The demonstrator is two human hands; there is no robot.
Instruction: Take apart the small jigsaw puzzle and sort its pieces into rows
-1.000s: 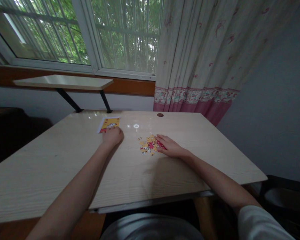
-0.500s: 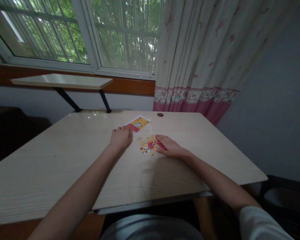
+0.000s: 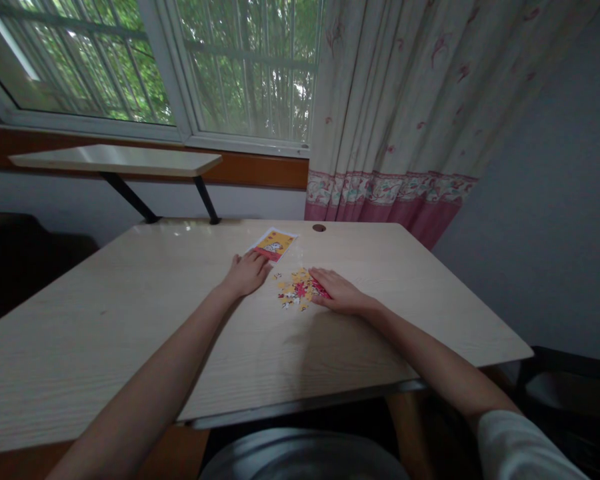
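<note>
A loose pile of jigsaw puzzle pieces, yellow, red and white, lies on the pale wooden table. My right hand rests flat on the pile's right side, fingers stretched out and covering some of the pieces. Beyond the pile lies a picture card with a white border, a yellow and red ground and a small white figure. My left hand lies palm down with its fingers extended over the card's near left corner, hiding that part. Neither hand grips anything that I can see.
A raised shelf on dark legs stands at the table's back left. Near the back edge is a round cable hole. A flowered curtain hangs behind, beside a barred window. A dark chair is at the right.
My left hand has unfolded from a loose fist, and its fingers now reach onto the card. My right hand stays on the pieces. The view has shifted slightly.
</note>
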